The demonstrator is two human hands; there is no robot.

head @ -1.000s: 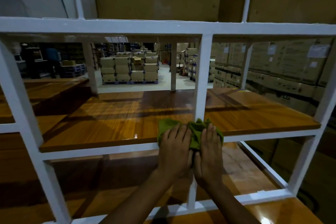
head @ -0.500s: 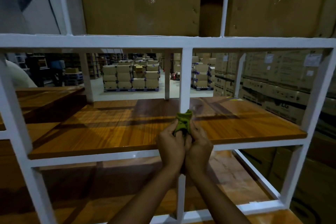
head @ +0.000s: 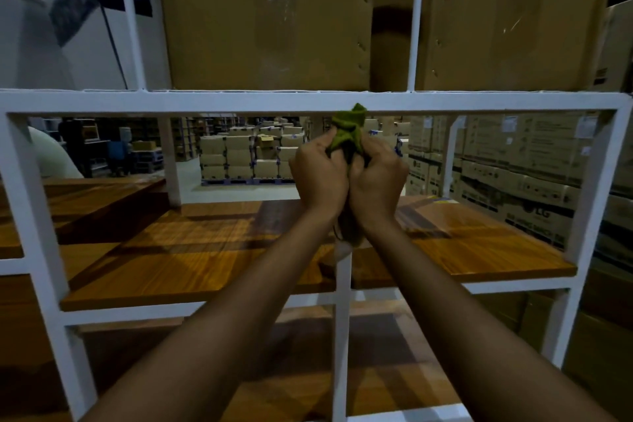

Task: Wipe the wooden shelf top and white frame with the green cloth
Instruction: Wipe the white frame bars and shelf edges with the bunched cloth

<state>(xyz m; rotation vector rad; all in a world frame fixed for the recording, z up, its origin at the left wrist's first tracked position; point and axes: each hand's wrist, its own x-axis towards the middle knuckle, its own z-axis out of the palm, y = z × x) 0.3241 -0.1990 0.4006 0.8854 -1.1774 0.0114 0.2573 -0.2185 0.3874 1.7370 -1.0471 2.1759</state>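
The green cloth is bunched around the white frame's middle upright, just below the upper horizontal bar of the white frame. My left hand and my right hand grip the cloth together from either side of the post, fingers curled. The cloth's top tip reaches the bar. The post itself is hidden behind my hands at that height and shows again lower down. The wooden shelf top lies beneath my forearms.
Large cardboard boxes stand on the level above the bar. A lower wooden shelf sits below. Stacked boxes line the right side beyond the frame, and pallets of boxes stand across the warehouse floor.
Both hands have slid the cloth up the middle post, from the wooden shelf's front edge to just under the upper bar. The view has tilted upward with them.
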